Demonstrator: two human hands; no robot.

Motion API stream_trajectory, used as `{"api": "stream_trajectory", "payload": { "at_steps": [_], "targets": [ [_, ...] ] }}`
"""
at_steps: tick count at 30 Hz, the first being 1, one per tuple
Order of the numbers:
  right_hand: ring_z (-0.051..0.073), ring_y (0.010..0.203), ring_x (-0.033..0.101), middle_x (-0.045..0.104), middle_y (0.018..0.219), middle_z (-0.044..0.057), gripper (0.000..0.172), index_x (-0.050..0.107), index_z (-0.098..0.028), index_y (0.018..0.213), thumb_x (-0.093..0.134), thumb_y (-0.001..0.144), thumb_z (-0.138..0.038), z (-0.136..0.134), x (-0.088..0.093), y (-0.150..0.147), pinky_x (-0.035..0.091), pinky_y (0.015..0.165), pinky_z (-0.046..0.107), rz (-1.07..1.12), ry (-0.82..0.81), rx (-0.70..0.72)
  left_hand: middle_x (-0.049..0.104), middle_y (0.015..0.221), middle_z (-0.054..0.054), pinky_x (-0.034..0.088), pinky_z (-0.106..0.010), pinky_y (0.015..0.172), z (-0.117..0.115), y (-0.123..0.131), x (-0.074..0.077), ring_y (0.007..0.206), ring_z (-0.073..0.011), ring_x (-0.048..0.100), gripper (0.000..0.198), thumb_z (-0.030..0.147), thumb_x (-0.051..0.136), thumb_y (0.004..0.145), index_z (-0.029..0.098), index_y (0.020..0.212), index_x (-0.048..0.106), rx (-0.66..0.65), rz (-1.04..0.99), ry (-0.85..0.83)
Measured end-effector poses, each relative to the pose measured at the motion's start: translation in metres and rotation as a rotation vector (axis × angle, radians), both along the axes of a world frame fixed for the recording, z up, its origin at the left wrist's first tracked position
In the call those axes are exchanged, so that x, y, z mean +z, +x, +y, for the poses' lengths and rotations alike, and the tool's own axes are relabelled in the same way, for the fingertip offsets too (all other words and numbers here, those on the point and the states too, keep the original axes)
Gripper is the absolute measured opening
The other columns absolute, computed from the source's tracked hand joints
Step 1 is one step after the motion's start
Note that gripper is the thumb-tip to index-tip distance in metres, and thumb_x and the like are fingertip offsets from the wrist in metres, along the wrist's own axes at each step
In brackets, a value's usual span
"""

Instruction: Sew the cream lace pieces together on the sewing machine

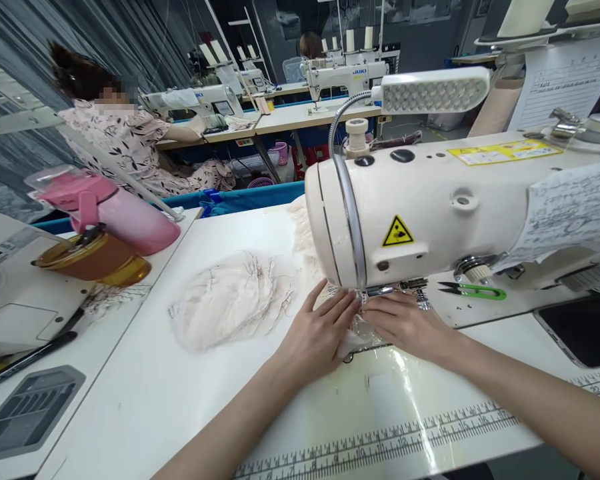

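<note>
At the needle area of the white sewing machine (405, 207), both hands are on a piece of pale sheer fabric (351, 343). My left hand (320, 330) lies on it with fingers stretched out, pressing it to the bed just left of the presser foot. On the right of the foot, my right hand (405, 321) has its fingers drawn together on the fabric's edge; its thumb is hidden. The machine head covers the needle and part of the cloth. More pale ruffled fabric (303, 233) emerges behind the head. A loose pile of sheer fabric (225, 300) rests on the table to the left.
Green thread snips (475, 291) lie under the machine arm, near a dark phone (583, 330). A pink bottle (125, 210) and an amber cup (97, 260) stand at left. A ruler strip (380, 443) runs along the front edge. A co-worker (125, 140) sits beyond.
</note>
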State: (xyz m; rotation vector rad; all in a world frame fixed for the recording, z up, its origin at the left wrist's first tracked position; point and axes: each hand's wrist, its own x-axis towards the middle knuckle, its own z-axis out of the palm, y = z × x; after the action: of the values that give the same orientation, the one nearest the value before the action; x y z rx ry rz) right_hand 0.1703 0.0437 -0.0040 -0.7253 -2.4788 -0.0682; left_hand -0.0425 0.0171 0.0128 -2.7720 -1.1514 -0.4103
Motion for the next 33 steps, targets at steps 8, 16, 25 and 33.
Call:
{"api": "stream_trajectory", "payload": {
  "at_steps": [8, 16, 25, 33],
  "targets": [
    [0.013, 0.080, 0.058, 0.068, 0.087, 0.001, 0.023, 0.064, -0.019, 0.086, 0.045, 0.087, -0.007, 0.001, 0.007, 0.001, 0.037, 0.060, 0.026, 0.005, 0.053, -0.027, 0.054, 0.131, -0.010, 0.014, -0.050, 0.115, -0.003, 0.003, 0.000, 0.120, -0.0268, 0.052, 0.048, 0.022, 0.046, 0.082, 0.010, 0.129, 0.051, 0.035, 0.021, 0.027],
    [0.013, 0.077, 0.058, 0.068, 0.090, -0.001, 0.023, 0.064, -0.020, 0.087, 0.047, 0.085, -0.005, 0.000, 0.008, 0.003, 0.036, 0.062, 0.028, 0.000, 0.080, -0.071, 0.055, 0.131, -0.012, 0.015, -0.052, 0.115, -0.004, 0.006, -0.002, 0.120, -0.0285, 0.052, 0.046, 0.027, 0.046, 0.086, 0.010, 0.128, 0.052, 0.074, 0.041, 0.049],
    [0.016, 0.076, 0.061, 0.069, 0.099, -0.001, 0.022, 0.065, -0.023, 0.095, 0.044, 0.092, -0.015, -0.001, 0.003, 0.008, 0.038, 0.072, 0.034, -0.001, 0.177, -0.166, 0.056, 0.129, -0.009, 0.018, -0.055, 0.114, -0.006, 0.007, -0.001, 0.121, -0.0284, 0.051, 0.044, 0.028, 0.049, 0.087, 0.016, 0.129, 0.053, 0.066, 0.031, 0.076],
    [0.015, 0.066, 0.058, 0.068, 0.087, -0.001, 0.032, 0.065, -0.023, 0.091, 0.035, 0.093, -0.012, 0.002, 0.014, 0.008, 0.039, 0.069, 0.034, -0.079, 0.109, -0.188, 0.056, 0.130, -0.008, 0.016, -0.057, 0.113, -0.006, 0.008, -0.001, 0.120, -0.0288, 0.051, 0.042, 0.029, 0.043, 0.091, 0.017, 0.130, 0.053, 0.063, 0.050, 0.093]
  ]
}}
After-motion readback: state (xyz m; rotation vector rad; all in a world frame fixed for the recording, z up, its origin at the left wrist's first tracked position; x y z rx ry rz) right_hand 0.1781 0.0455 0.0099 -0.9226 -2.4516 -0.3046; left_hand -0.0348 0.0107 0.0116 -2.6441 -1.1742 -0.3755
